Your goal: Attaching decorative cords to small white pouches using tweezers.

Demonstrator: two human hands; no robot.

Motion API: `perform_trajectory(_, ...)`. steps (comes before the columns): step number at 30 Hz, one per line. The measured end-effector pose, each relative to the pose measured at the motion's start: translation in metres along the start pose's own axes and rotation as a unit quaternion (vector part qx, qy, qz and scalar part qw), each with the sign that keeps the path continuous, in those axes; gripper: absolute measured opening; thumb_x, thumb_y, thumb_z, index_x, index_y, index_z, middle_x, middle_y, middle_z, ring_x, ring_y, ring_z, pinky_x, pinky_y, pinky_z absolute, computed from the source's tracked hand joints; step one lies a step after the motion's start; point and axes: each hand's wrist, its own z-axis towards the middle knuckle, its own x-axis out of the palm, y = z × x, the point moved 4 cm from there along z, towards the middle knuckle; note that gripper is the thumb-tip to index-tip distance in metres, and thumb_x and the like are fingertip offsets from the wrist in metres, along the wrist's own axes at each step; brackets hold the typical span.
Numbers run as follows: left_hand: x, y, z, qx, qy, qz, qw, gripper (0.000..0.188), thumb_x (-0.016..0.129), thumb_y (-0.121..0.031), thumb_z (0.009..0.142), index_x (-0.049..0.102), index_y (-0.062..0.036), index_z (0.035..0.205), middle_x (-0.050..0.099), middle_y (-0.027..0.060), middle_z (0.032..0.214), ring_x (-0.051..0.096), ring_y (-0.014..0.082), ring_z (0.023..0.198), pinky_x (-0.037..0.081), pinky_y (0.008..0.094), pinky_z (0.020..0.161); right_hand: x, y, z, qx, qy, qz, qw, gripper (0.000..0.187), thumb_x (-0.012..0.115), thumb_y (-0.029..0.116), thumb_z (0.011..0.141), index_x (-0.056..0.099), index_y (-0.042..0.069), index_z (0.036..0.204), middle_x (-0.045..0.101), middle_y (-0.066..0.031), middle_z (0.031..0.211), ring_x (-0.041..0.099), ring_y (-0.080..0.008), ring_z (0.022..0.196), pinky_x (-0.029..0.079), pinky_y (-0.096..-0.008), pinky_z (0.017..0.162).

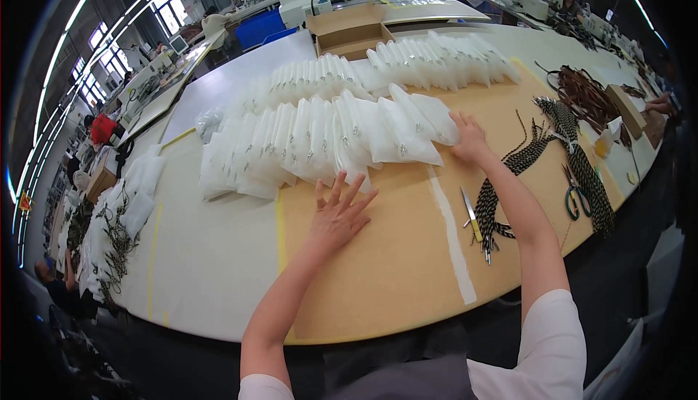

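Observation:
A long front row of white translucent pouches (pixel 320 134) leans overlapped across the table, each with a small metallic-looking piece on it. My left hand (pixel 336 214) is open in front of this row, fingers spread, its fingertips near the pouches' lower edges. At the row's right end my right hand (pixel 469 138) rests against the last pouch (pixel 435 118) with its fingers stretched out. Neither hand appears to grip anything. Behind stand two more rows, one of pouches at the middle (pixel 313 74) and one of pouches at the right (pixel 443 62).
Right of my right forearm lie black-and-tan braided cords (pixel 582 153), a yellow-handled knife (pixel 471 214) and dark-handled scissors (pixel 576 195). Brown straps (pixel 585 98) are farther right. An open cardboard box (pixel 352 40) stands behind the pouches. More white pouches with cords (pixel 131 196) lie left.

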Motion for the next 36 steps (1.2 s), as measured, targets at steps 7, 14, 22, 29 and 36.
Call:
perform_trajectory(7, 0.057, 0.021, 0.107, 0.0, -0.079, 0.101, 0.992, 0.063, 0.064, -0.045, 0.093, 0.043, -0.0384, 0.152, 0.021, -0.0122, 0.168, 0.005, 0.0218, 0.158, 0.001, 0.0614, 0.124, 0.024, -0.005, 0.032, -0.061, 0.055, 0.133, 0.988, 0.07, 0.067, 0.019, 0.088, 0.043, 0.018, 0.153, 0.053, -0.0146, 0.148, 0.057, -0.0348, 0.129, 0.047, -0.0433, 0.107)
perform_trajectory(14, 0.053, 0.011, 0.106, -0.066, -0.036, 0.065, 0.995, 0.07, 0.068, -0.031, 0.092, 0.039, -0.0378, 0.155, 0.018, -0.0051, 0.17, 0.004, 0.0302, 0.158, -0.001, 0.0594, 0.124, -0.025, -0.039, 0.003, 0.029, -0.019, 0.253, 0.967, 0.043, 0.061, 0.017, 0.097, 0.059, 0.009, 0.139, 0.075, -0.0157, 0.097, 0.072, -0.0312, 0.087, 0.054, -0.0395, 0.078)
perform_trajectory(22, -0.037, -0.03, -0.007, -0.14, -0.094, -0.487, 0.857, 0.077, 0.069, -0.026, 0.092, 0.033, -0.0103, 0.158, 0.018, 0.0129, 0.17, 0.02, 0.0327, 0.154, 0.021, 0.0531, 0.12, -0.14, 0.067, -0.171, -0.023, 0.039, 0.557, 0.829, 0.028, 0.063, 0.016, 0.102, 0.067, 0.002, 0.126, 0.067, -0.0002, 0.08, 0.054, -0.0071, 0.072, 0.047, -0.0271, 0.066)
perform_trajectory(29, -0.128, -0.036, -0.089, -0.112, -0.189, -0.401, 0.889, 0.074, 0.074, -0.029, 0.084, 0.046, -0.0088, 0.149, 0.029, 0.0179, 0.164, 0.027, 0.0336, 0.151, 0.026, 0.0498, 0.117, -0.147, 0.159, -0.254, -0.096, 0.223, 0.642, 0.727, 0.022, 0.068, 0.006, 0.098, 0.069, 0.0, 0.119, 0.071, 0.0011, 0.093, 0.057, -0.0048, 0.084, 0.049, -0.0247, 0.075)
perform_trajectory(36, -0.145, -0.077, -0.133, -0.068, -0.077, -0.322, 0.941, 0.047, 0.08, -0.016, 0.082, 0.067, -0.0081, 0.126, 0.068, 0.0069, 0.125, 0.057, 0.0288, 0.125, 0.033, 0.0409, 0.109, -0.115, 0.201, -0.31, -0.088, 0.264, 0.619, 0.735, 0.035, 0.069, 0.009, 0.097, 0.063, 0.0, 0.13, 0.071, -0.0048, 0.103, 0.062, -0.0106, 0.095, 0.051, -0.0279, 0.085)
